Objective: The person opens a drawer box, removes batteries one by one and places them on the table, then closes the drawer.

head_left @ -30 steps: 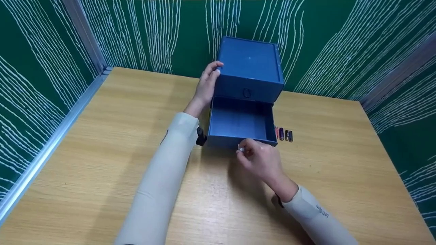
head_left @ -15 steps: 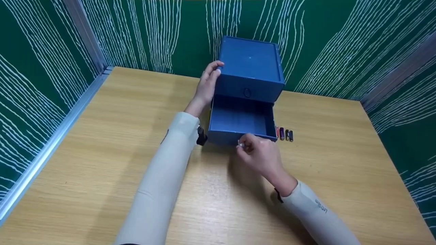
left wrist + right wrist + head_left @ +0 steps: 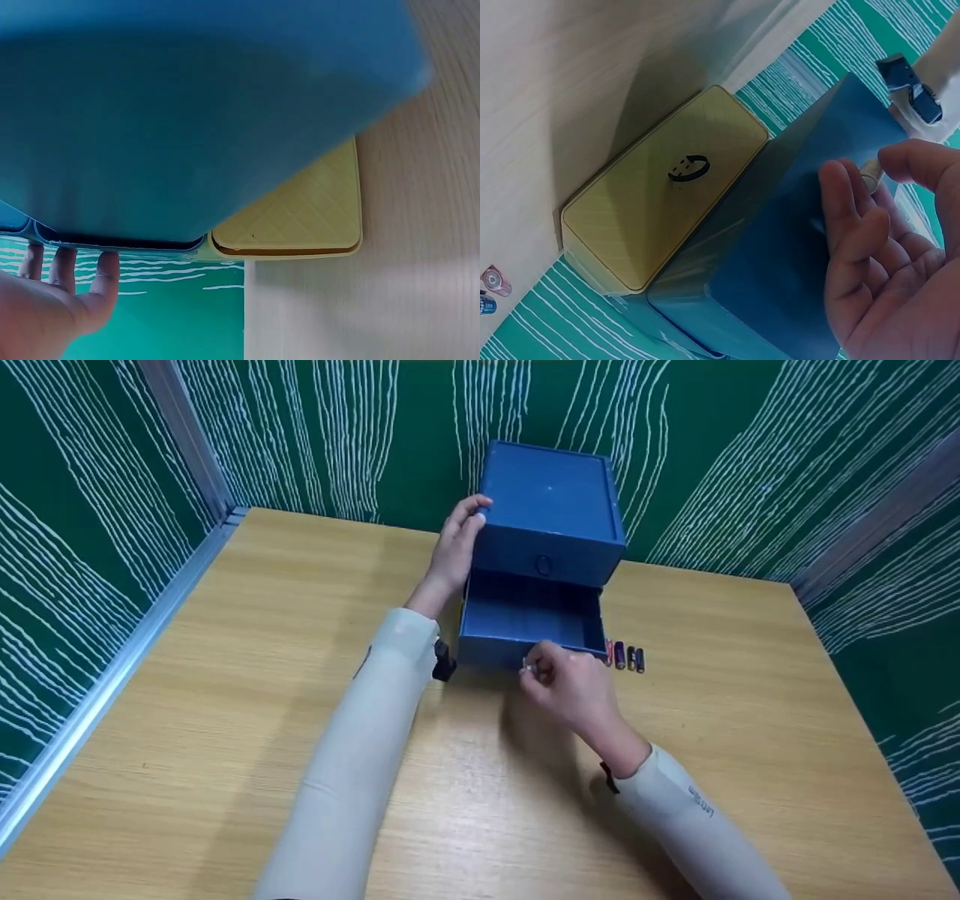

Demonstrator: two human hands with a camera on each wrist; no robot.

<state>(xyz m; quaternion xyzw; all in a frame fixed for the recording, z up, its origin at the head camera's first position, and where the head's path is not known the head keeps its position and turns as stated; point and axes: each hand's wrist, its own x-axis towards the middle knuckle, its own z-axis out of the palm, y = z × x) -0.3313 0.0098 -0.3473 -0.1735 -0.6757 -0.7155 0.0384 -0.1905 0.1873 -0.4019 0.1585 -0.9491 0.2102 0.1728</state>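
Blue drawer [image 3: 487, 651] stood part-open, frame centre. Your right fingers [image 3: 838, 196] curled at its front; could not tell what they gripped. Your left fingers [image 3: 107, 277], extended, touched blue cabinet [image 3: 551, 495]. Off-centre push risked jammed drawer; slack left support risked skidding cabinet.

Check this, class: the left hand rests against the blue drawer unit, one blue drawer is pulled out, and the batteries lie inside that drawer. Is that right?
Not quite: the head view shows the batteries lying on the table beside the pulled-out drawer, not inside it. The rest is right.
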